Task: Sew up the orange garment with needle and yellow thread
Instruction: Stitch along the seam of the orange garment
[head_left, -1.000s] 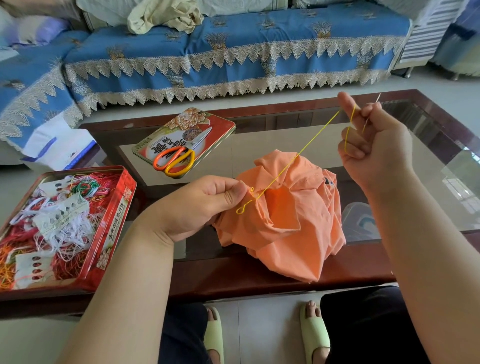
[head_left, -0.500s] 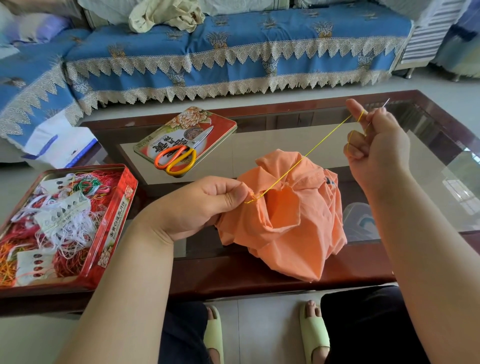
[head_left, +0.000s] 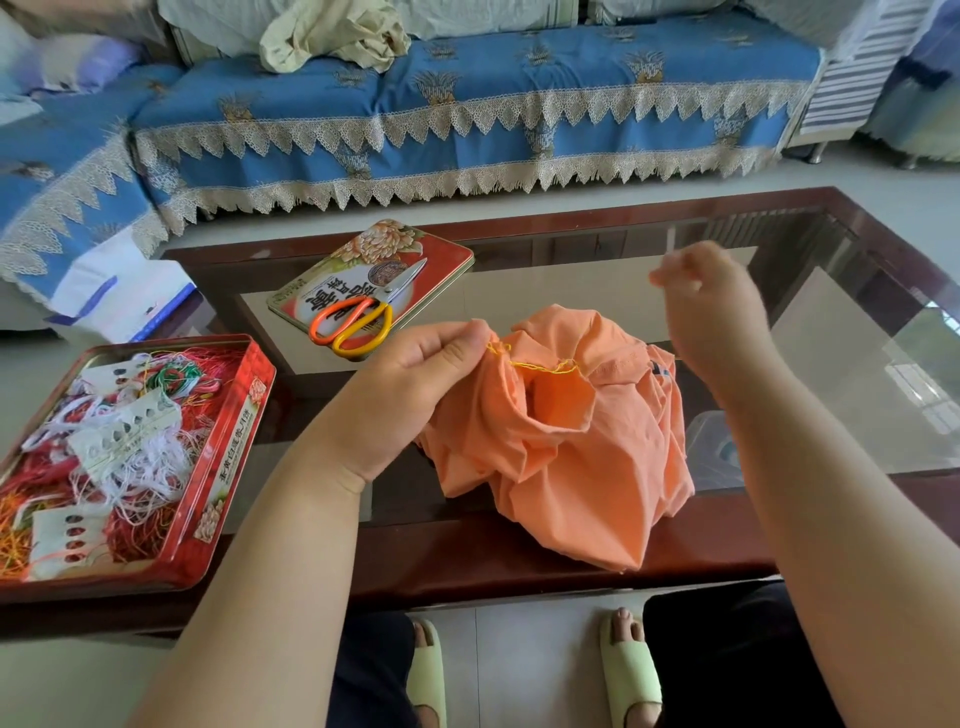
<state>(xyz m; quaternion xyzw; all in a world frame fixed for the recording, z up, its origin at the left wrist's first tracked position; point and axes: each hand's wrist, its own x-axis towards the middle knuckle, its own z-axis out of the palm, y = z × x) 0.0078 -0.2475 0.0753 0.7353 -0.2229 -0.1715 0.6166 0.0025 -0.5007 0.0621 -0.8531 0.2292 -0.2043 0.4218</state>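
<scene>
1. My left hand (head_left: 415, 384) pinches a fold of the orange garment (head_left: 566, 441), which sits bunched on the glass table (head_left: 597, 270) right in front of me.
2. The yellow thread (head_left: 540, 366) lies loose on the cloth, running sideways from my left fingers toward the right.
3. My right hand (head_left: 717, 317) is up and to the right of the cloth, not touching it. It is blurry, so I cannot tell if it holds the needle.
4. I think the next stitch goes in near my left hand, so my right hand must come down and left.
</scene>
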